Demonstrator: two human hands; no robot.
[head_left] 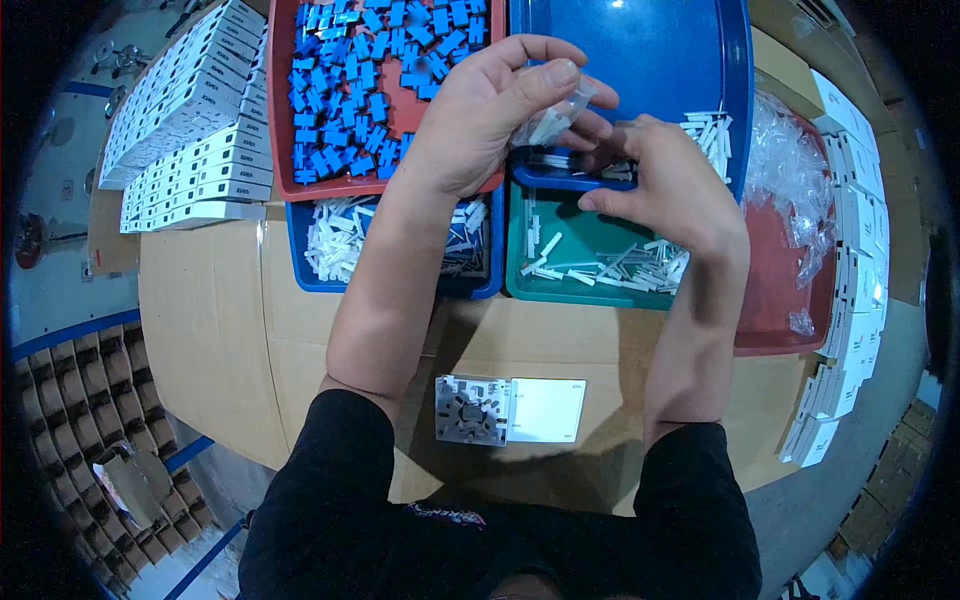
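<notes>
A small clear plastic bag (556, 113) with a pale, oblong part inside is held between both hands, above the seam where the trays meet, at about twelve o'clock from the person's chest. The bag is seen as a crinkled, translucent sleeve; its long axis runs from about eight o'clock up to two o'clock, the upper end pinched under the thumb. The left hand (480, 115) is closed around the bag with thumb and fingers. The right hand (665, 175) is curled, its fingertips brought against the bag's lower end at four o'clock from it; whether they truly grip it cannot be told.

Five trays are counted: one red tray (283, 120) of small blue plastic clips, one deep blue tray (740, 60) with a few white sticks, one lower blue tray (300, 270) of white pieces, one green tray (520, 285) of white sticks, and one dark red tray (775, 300) of empty clear bags at three o'clock. One open white hinged box (510, 409) lies on the cardboard table top (210, 330) at six o'clock from the hands. Stacks of white cartons (190, 110) are set at ten o'clock, too many to count.
</notes>
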